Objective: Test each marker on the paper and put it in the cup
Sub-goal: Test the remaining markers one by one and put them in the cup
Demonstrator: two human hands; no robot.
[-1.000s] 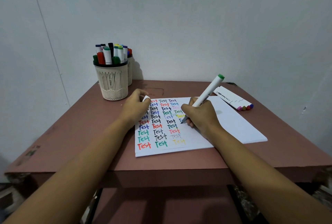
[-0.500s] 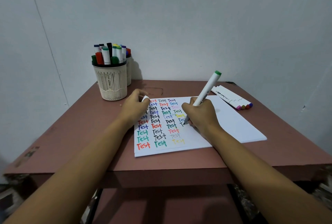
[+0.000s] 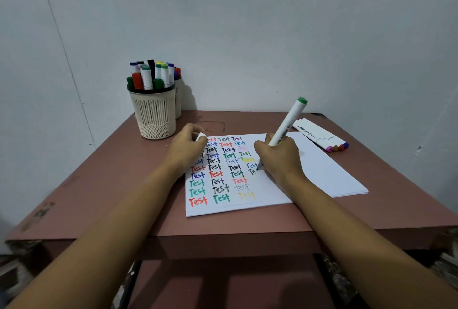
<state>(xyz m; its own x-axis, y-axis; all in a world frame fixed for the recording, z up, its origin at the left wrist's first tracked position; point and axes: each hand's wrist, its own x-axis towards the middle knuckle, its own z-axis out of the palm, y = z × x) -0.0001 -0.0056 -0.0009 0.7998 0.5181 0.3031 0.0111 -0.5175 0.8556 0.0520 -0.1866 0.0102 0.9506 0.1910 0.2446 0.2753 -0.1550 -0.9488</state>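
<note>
Head view: the right hand [image 3: 278, 157] curls its fingers round the green-ended marker [image 3: 288, 122], tip on the paper [image 3: 322, 172], where "T" has grown to "Te", so this test looks half written. At the paper's far-left corner the left hand [image 3: 184, 150] pinches one white cap [image 3: 201, 136]. Four markers [image 3: 319, 135] lie right of the paper. Two cups [image 3: 155, 115] stand beyond its left corner.

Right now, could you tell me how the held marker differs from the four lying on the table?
The held marker stands tilted, tip on the paper, in the right hand; the lying markers rest flat, untouched. The held marker's end is green; the lying markers' are pink, olive, red, blue. All have white barrels.
</note>
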